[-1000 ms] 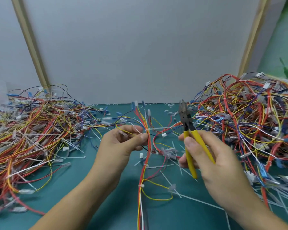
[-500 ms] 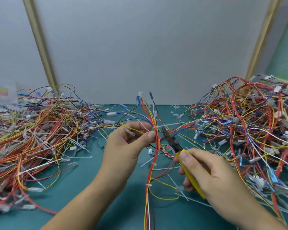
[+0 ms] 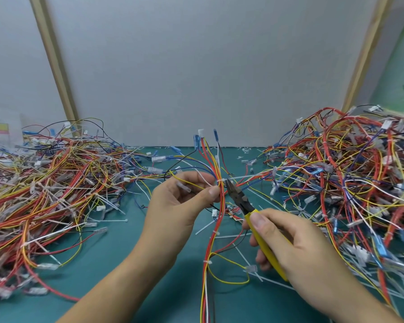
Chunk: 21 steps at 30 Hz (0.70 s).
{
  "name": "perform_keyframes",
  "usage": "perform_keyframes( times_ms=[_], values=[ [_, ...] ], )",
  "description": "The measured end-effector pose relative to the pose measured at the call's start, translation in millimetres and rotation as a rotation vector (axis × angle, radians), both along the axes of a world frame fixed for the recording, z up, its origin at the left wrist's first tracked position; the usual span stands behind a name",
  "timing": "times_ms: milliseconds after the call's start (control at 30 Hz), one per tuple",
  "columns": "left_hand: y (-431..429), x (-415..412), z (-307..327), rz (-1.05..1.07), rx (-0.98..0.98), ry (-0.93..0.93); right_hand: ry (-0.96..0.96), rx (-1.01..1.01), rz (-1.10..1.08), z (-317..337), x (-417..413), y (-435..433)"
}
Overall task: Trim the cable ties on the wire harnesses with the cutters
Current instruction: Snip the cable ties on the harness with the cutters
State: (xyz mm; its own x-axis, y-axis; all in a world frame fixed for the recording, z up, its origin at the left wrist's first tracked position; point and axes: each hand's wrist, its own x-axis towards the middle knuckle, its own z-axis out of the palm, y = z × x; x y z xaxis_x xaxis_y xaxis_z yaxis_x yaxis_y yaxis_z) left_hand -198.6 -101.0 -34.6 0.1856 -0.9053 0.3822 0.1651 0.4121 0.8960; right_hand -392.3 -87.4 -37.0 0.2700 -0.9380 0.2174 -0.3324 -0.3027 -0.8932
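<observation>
Head cam, mid-frame: left hand (image 3: 180,203) is pinching the wire harness (image 3: 222,201), right hand (image 3: 296,250) is gripping yellow cutters (image 3: 239,198), tips sitting right at its cable tie (image 3: 245,177).

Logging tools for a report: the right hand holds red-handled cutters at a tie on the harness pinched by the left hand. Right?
Not quite. The cutters have yellow handles, not red; the head view shows it. The right hand does hold them at a tie on the harness pinched by the left hand.
</observation>
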Motion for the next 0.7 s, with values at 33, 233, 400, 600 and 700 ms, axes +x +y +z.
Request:
perform_keyframes(
  times_ms=[33,233,400,600,700],
  values=[
    [0.1,-0.1,0.2,0.000,0.001,-0.001,-0.001,0.000,0.001,0.1,0.0,0.0],
    [0.7,-0.3,0.7,-0.007,0.003,-0.003,-0.023,0.010,0.003,-0.6,0.3,0.0],
    [0.8,-0.8,0.2,-0.008,0.004,-0.009,-0.032,0.018,0.008,-0.5,0.8,-0.4],
    [0.2,-0.7,-0.7,-0.010,0.003,-0.011,-0.035,0.017,0.008,-0.6,1.0,-0.3],
    [0.4,-1.2,-0.3,-0.007,0.002,-0.016,-0.040,0.021,0.010,-1.3,1.2,-0.6]
  ],
)
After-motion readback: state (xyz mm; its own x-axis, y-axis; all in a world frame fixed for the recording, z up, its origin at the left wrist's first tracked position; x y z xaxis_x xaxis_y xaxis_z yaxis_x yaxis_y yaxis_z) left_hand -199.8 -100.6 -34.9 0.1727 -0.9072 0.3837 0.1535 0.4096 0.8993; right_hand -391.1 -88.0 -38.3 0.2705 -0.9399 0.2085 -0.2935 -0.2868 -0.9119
